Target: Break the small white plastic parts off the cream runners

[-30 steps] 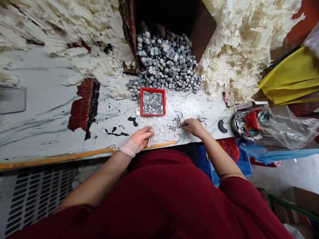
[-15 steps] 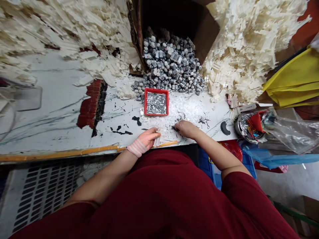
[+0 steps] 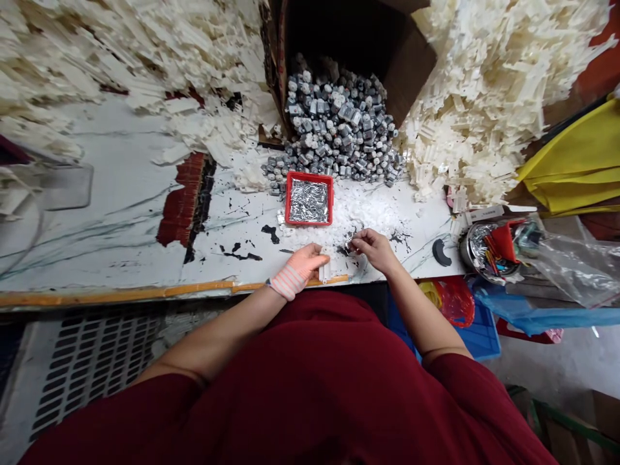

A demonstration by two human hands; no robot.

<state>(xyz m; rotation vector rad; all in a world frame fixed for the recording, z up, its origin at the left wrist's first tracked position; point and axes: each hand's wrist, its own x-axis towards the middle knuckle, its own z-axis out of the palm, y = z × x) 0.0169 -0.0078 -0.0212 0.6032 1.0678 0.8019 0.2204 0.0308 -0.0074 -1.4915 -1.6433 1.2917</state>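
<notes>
My left hand [image 3: 306, 261], in a pink glove with a striped cuff, grips a long white plastic part [image 3: 325, 269] upright near the table's front edge. My right hand [image 3: 371, 248], bare, is pinched on a small metal piece [image 3: 349, 247] over a scatter of little metal pins and white bits. Just beyond both hands sits a red tray [image 3: 289, 198] full of shiny metal pins. Behind it a heap of small grey motors [image 3: 336, 132] spills from a tipped cardboard box [image 3: 411, 64].
Big piles of white plastic parts [image 3: 489, 84] fill the back right and also the back left [image 3: 145, 45]. A round tin with red and metal bits [image 3: 487, 248] and a clear plastic bag [image 3: 571, 258] lie at right. Yellow cloth [image 3: 576, 155] lies far right.
My left hand has moved right along the front edge with the white part. My right hand has drawn in from the pin scatter and lifted, now pinched close to the left hand.
</notes>
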